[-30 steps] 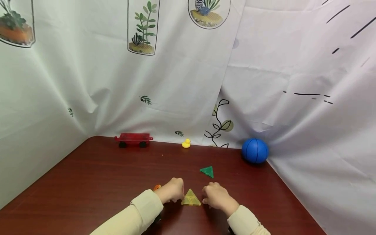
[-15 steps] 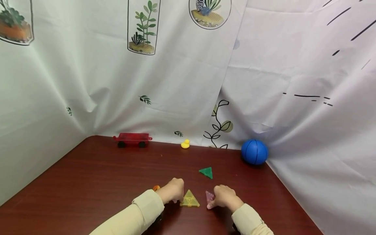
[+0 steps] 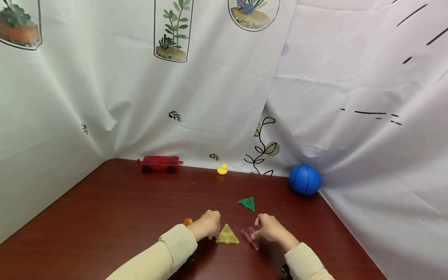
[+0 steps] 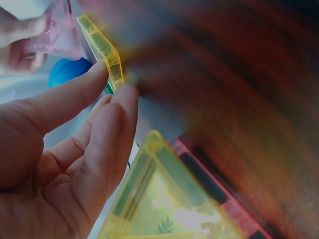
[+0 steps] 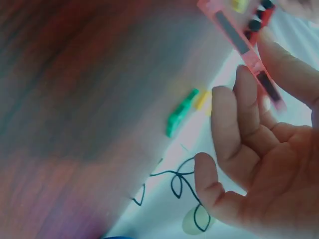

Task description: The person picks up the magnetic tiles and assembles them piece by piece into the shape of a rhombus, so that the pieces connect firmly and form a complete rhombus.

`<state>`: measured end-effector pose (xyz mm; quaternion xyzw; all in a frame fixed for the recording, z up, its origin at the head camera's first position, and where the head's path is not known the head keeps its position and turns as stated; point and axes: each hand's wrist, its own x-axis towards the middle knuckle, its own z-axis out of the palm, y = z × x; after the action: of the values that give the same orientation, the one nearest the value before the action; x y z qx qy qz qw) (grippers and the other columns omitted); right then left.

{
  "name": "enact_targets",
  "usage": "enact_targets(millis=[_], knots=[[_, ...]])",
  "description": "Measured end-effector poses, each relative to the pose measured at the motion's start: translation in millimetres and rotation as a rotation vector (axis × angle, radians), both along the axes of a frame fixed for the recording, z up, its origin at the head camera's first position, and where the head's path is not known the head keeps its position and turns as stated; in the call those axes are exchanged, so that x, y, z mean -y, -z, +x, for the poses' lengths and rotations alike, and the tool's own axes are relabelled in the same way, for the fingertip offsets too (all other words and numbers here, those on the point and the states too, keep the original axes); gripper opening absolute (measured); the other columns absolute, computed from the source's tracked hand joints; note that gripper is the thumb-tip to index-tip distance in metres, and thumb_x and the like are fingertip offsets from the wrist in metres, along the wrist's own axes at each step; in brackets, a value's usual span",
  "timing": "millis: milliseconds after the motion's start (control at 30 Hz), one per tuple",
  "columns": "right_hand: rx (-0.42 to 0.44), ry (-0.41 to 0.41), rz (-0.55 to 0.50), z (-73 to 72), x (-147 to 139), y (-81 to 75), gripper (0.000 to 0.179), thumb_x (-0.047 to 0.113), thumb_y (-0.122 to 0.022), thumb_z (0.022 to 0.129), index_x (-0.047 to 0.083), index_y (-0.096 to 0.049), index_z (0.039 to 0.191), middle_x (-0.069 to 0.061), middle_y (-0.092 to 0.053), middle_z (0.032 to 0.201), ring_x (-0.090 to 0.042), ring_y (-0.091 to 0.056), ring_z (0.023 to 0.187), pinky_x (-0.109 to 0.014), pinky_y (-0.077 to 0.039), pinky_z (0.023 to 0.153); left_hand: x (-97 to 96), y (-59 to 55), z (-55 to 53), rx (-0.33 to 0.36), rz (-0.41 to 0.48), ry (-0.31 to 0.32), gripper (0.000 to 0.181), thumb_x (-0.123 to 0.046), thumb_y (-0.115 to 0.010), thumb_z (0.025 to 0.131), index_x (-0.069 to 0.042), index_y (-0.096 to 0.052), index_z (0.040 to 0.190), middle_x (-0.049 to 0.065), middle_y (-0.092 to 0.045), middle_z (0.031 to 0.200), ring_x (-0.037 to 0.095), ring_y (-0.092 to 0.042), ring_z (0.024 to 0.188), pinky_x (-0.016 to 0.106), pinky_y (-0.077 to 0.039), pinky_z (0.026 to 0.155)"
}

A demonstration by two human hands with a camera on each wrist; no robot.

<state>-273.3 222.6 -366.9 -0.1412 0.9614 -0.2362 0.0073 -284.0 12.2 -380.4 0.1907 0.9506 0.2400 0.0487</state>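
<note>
"While counting, found what?"

"Found one middle yellow triangle [image 3: 227, 236]; one left yellow triangle [image 4: 167, 201]; one pink triangle [image 3: 248, 234], right; one green triangle [image 3: 249, 203], farther."

"Saw which held?"

"Saw left hand [image 3: 209, 224] pinching the middle yellow triangle, right hand [image 3: 271, 229] pinching the pink triangle."

"Pointed where?"

"Saw the middle one's apex aimed far, base left-to-right; pink edge slanting far-left to near-right."
</note>
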Motion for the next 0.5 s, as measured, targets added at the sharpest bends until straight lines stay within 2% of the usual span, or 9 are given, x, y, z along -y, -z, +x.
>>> enact_targets(millis=[200,500], knots=[[-0.084,-0.005,-0.178,2.5,3,-6.9,0.022,0.012,-0.076,0.064,0.007,-0.054,0.065,0.004,-0.052,0.059,-0.009,-0.046,0.053,-0.026,-0.039,0.048,-0.4,1.4,1.0,-0.012,-0.011,-0.002,0.026,-0.001,-0.073,0.065,-0.009,-0.054,0.05,-0.001,-0.048,0.041,0.012,-0.051,0.037,0.021,-0.041,0.042],[-0.125,-0.065,-0.224,5.8,15,-12.4,0.014,0.009,-0.072,0.069,0.006,-0.058,0.071,0.004,-0.054,0.061,-0.008,-0.048,0.055,-0.023,-0.041,0.048,-1.6,-2.6,3.2,-0.015,-0.037,-0.023,0.026,-0.002,-0.072,0.065,-0.009,-0.054,0.05,0.0,-0.047,0.039,0.013,-0.05,0.037,0.022,-0.041,0.042]])
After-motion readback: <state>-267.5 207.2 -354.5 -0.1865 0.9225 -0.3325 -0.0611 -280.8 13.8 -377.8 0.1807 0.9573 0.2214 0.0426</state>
